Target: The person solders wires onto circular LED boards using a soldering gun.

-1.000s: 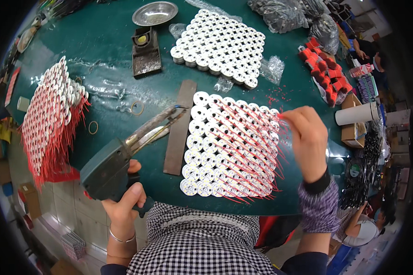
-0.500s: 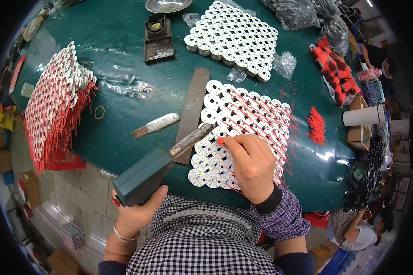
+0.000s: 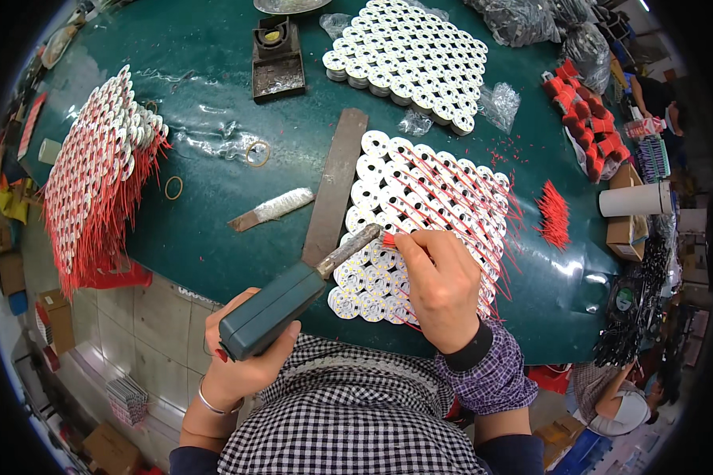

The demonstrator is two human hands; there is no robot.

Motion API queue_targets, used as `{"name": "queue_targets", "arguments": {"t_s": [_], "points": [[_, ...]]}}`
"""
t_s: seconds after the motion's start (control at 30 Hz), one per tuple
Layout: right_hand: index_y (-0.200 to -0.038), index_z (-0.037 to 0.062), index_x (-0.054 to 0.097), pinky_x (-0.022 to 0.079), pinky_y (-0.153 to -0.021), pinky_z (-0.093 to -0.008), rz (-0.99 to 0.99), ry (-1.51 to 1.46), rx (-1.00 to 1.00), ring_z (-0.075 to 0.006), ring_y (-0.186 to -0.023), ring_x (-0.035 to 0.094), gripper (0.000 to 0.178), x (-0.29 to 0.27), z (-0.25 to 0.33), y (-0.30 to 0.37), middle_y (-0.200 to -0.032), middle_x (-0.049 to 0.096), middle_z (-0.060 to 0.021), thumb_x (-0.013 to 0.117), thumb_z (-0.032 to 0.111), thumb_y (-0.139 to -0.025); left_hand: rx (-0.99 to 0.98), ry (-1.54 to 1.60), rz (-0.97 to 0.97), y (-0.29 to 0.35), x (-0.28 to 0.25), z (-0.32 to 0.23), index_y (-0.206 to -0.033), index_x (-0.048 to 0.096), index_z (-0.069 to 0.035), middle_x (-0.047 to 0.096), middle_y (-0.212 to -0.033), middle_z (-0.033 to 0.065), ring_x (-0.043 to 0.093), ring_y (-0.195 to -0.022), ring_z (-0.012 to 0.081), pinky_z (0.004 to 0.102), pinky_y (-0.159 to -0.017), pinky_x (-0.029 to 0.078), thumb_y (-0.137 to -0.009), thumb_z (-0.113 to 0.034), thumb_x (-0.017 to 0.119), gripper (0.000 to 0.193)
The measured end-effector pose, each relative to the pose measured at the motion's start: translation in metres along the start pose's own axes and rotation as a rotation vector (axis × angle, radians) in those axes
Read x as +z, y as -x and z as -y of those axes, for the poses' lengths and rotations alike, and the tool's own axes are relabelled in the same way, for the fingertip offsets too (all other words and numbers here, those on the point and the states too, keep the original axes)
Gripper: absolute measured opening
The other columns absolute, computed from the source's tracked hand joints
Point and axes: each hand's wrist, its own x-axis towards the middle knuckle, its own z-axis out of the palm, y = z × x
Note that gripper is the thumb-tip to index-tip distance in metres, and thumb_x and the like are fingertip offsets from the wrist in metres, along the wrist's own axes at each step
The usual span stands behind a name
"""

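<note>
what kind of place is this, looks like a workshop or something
Probably a small electronics assembly workshop: the left hand holds a grey-green soldering iron over round white boards with red wires, which the right hand touches, on a green worktable.

The right hand (image 3: 440, 289) covers several white discs (image 3: 420, 198) of the near cluster, and the red wire beneath its fingers (image 3: 408, 249) is mostly hidden. The soldering iron (image 3: 293, 297) has its tip just beside those fingers, too small to tell whether it touches a disc. The left hand (image 3: 242, 368) wraps the iron's grip, its palm side out of sight. Far beyond the fingers, a metal dish (image 3: 289, 5) is cut off by the upper edge. The counter (image 3: 214, 214) blurs toward the rim.
</note>
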Motion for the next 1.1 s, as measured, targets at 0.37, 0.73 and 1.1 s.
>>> {"name": "queue_targets", "arguments": {"t_s": [0.37, 0.73, 1.1], "points": [[-0.101, -0.0034, 0.065, 0.048, -0.067, -0.0355, 0.013, 0.022, -0.011, -0.0235, -0.079, 0.059, 0.026, 0.000, 0.001, -0.001, -0.088, 0.059, -0.0089, 0.065, 0.001, -0.075, 0.008, -0.026, 0.027, 0.002, -0.001, 0.004, -0.087, 0.068, 0.005, 0.062, -0.076, 0.0091, 0.057, -0.060, 0.0170, 0.0271, -0.053, 0.045, -0.072, 0.001, 0.073, 0.016], [-0.099, -0.0031, 0.065, 0.048, -0.067, -0.0350, -0.009, 0.047, -0.014, -0.0237, -0.079, 0.059, 0.025, -0.002, 0.003, 0.000, -0.089, 0.060, -0.0090, 0.066, 0.001, -0.075, -0.183, 0.102, -0.141, 0.025, -0.004, 0.002, -0.099, 0.071, 0.004, 0.072, -0.092, 0.0128, 0.070, -0.078, 0.0216, 0.0308, -0.075, 0.055, -0.074, 0.000, 0.074, 0.026], [-0.100, -0.0042, 0.068, 0.049, -0.062, -0.0344, -0.028, -0.042, -0.009, -0.0232, -0.075, 0.059, 0.029, -0.009, 0.008, 0.020, -0.088, 0.063, -0.0095, 0.067, -0.002, -0.072, -0.124, 0.008, -0.057, 0.026, -0.005, 0.003, -0.095, 0.071, 0.004, 0.071, -0.089, 0.0141, 0.069, -0.075, 0.0231, 0.0297, -0.070, 0.055, -0.071, 0.001, 0.074, 0.025]]}}
